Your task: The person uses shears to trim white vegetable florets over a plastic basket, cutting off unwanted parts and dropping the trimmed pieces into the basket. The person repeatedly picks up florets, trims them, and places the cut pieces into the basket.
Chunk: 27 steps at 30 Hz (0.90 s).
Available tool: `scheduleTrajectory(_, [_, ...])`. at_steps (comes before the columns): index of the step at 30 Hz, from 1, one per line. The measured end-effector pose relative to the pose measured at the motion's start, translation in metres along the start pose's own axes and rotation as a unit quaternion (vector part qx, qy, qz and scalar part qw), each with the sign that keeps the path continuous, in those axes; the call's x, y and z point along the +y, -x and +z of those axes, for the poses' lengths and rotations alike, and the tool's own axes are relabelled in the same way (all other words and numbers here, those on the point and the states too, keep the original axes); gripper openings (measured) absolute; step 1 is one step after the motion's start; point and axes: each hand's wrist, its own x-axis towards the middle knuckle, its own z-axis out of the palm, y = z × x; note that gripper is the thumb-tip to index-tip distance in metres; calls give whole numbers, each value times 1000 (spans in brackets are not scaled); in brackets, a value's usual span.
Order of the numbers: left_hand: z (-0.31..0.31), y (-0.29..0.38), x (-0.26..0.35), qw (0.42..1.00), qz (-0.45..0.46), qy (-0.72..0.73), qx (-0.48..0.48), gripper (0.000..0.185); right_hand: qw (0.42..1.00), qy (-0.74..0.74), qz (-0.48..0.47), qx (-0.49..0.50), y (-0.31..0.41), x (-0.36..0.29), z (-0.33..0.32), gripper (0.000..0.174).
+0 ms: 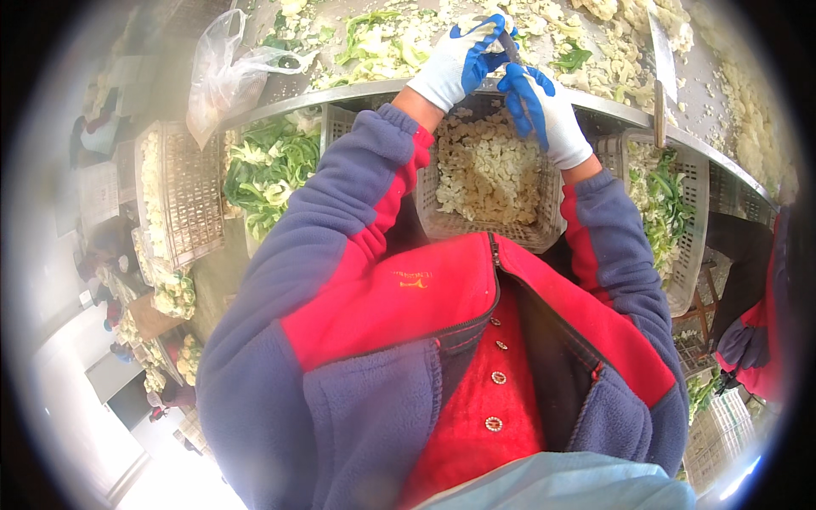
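Over the near edge of a metal worktable (pixel 593 102), my two hands are close together in white gloves with blue coating. My left hand (pixel 465 60) has its fingers curled, and pale cauliflower shows beside them; its grip is partly hidden. My right hand (pixel 542 108) is curled at the lower end of a dark knife blade (pixel 508 46), with the handle hidden. The blade reaches up to the left hand's fingers. Directly below stands a plastic crate (pixel 491 236) with many cut cauliflower florets (pixel 491 166) inside.
Cauliflower crumbs and leaves (pixel 382 48) cover the table. At right, a wooden-handled cleaver (pixel 662 64) overhangs the edge. A plastic bag (pixel 223 76) hangs over the left edge. Leaves fill a crate (pixel 688 223) at right; more leaves (pixel 274 166) lie left. A person (pixel 752 306) is at far right.
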Motion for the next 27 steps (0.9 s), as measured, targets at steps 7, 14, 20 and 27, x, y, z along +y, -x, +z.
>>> scheduleTrajectory(7, [36,-2,12,983,-18,61,170,25,885,388,-209,152,-16,24,0,33])
scheduleTrajectory(14, [22,3,1,996,-9,59,62,22,997,-31,-69,15,-9,12,3,34])
scheduleTrajectory(20, [-9,-11,-15,991,-18,-97,-95,26,990,26,-122,-66,-6,3,-8,32])
scheduleTrajectory(27, [0,-10,-5,974,-52,182,121,26,994,55,-97,14,-12,-7,-35,24])
